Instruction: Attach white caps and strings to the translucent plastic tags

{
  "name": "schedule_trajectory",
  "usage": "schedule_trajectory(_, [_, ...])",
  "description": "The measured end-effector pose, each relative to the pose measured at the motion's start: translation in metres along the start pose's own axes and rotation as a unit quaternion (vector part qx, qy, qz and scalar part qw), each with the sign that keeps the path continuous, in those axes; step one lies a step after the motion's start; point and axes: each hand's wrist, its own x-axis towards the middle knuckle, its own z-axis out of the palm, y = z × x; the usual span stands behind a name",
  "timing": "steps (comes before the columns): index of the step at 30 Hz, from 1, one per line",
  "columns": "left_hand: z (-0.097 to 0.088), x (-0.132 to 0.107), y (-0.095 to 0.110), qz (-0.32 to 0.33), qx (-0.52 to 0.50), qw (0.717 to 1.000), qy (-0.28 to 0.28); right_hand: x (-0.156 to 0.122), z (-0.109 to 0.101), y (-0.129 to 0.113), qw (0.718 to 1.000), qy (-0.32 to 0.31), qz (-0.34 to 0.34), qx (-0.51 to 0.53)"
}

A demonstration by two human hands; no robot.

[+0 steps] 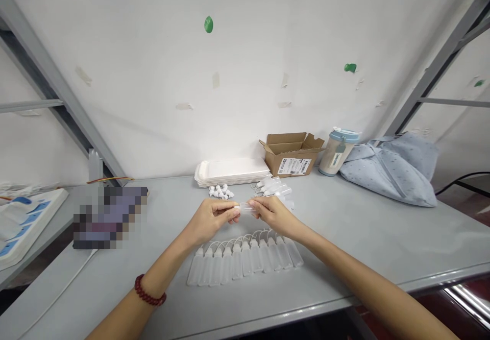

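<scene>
My left hand [214, 218] pinches a small white cap [237, 208] between thumb and fingers. Held lengthwise in my right hand [272, 211] is a clear plastic bottle [247, 207], its end meeting the cap. Whether the cap is fastened on it, I cannot tell. Below my hands lies a row of several translucent squeeze bottles [237, 263] with white tops and thin curved spouts. Just beyond my left hand is a small heap of white caps [221, 192]. More clear bottles [273, 186] lie behind my right hand, partly hidden by it.
A stack of white trays [233, 170] and an open cardboard box [294, 155] stand against the wall. To their right are a blue-lidded cup [337, 152] and a light blue cloth bag [390, 171]. A pixelated phone-like object [111, 217] and a power strip [30, 225] are at left.
</scene>
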Motion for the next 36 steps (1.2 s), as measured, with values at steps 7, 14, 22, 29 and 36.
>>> schedule_trajectory(7, [0.003,0.003,-0.003,-0.032,-0.029,0.999,0.028,0.001,0.000,0.001,1.000,0.010,0.000,0.001])
schedule_trajectory(14, [0.003,0.005,-0.009,-0.139,-0.052,0.988,-0.034,-0.003,0.012,0.007,0.975,0.034,-0.139,-0.170])
schedule_trajectory(22, [0.006,0.004,-0.010,-0.183,-0.080,0.978,-0.056,-0.006,0.010,0.005,0.979,0.044,-0.093,-0.175])
schedule_trajectory(29, [0.006,0.005,-0.004,-0.149,-0.082,0.985,-0.017,-0.006,0.011,0.007,0.973,0.023,-0.111,-0.203])
schedule_trajectory(36, [0.006,0.004,0.002,-0.117,-0.062,0.991,0.002,-0.006,0.010,0.007,0.969,-0.002,-0.108,-0.224])
